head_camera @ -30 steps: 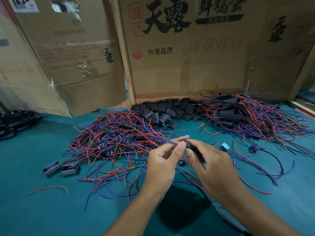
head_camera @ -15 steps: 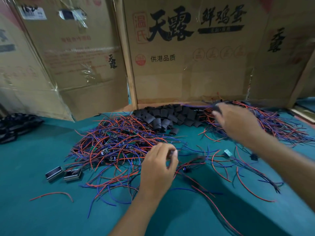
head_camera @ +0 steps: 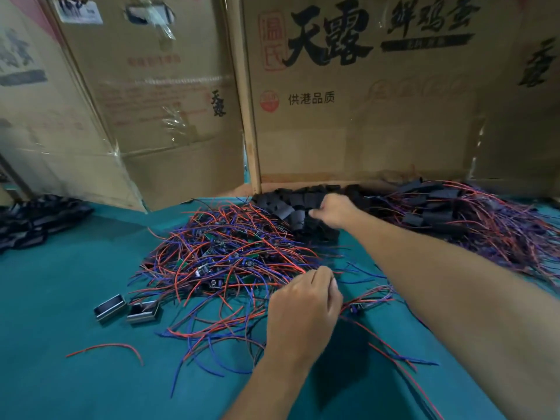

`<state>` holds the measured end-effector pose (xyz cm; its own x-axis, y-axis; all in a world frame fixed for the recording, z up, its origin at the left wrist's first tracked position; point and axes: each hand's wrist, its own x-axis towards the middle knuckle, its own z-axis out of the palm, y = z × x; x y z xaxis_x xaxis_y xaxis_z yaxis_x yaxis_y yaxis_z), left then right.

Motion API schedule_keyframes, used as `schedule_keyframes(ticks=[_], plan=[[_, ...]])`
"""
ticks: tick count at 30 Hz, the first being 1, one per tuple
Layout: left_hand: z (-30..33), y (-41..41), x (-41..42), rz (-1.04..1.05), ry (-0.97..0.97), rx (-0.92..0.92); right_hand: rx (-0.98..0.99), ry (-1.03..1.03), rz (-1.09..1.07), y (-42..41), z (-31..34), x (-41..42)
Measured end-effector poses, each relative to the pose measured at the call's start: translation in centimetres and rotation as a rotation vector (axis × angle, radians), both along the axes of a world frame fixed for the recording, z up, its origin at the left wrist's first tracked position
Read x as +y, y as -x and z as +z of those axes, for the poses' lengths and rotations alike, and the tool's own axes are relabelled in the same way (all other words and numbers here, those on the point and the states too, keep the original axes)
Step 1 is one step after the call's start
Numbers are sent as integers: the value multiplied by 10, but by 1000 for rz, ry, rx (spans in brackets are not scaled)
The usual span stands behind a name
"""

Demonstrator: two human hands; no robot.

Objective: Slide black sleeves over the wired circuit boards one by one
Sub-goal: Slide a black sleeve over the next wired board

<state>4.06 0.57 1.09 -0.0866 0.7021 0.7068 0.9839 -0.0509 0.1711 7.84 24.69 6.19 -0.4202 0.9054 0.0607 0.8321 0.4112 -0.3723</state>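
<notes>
black sleeves (head_camera: 291,204), red and blue wires (head_camera: 224,256), teal table (head_camera: 60,298)

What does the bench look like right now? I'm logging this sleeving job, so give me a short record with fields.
surface: green table
left hand: at the near edge of the unsleeved wired boards pile, fingers curled on wires
right hand: reaching into the black sleeves pile, fingers on a sleeve
finished pile: sleeved boards at far right
other items: two small metal boxes left of the wires; one loose red wire nearer the front
backdrop: cardboard boxes
</notes>
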Motion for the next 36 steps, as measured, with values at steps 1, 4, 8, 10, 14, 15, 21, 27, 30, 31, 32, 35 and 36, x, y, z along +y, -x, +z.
schedule_keyframes(ticks=[1, 4, 8, 10, 14, 15, 21, 27, 30, 31, 32, 35, 36], plan=[[0, 2, -1, 6, 5, -1, -10, 52, -6, 9, -6, 1], [1, 6, -2, 18, 19, -12, 97, 123, -53, 17, -18, 5], [5, 3, -2, 27, 52, -44, 284, -4, -134, -12, 2, -13], [5, 3, -2, 12, 57, -115, 373, -110, -164, -39, 15, -36], [6, 1, -1, -18, 101, -236, 406, -212, 1, -81, 17, -120], [7, -2, -2, -54, 110, -234, 432, -200, 46, -89, 12, -143], [13, -25, -17, -256, 47, -164, 892, 167, 247, -134, 5, -201], [33, -16, -24, -516, 358, -336, 852, 170, 397, -149, -2, -196], [56, 31, -23, -487, 468, -310, 975, 129, 362, -160, 0, -192], [64, 55, -21, -370, 442, -291, 1031, 140, 328, -164, 1, -189], [70, 83, -19, -206, 429, -257, 1082, 164, 292, -168, 2, -186], [77, 155, -16, 231, 583, -100, 1118, 215, 241, -168, 0, -183], [73, 168, -16, 283, 669, -61, 1109, 214, 235, -166, -2, -184]])
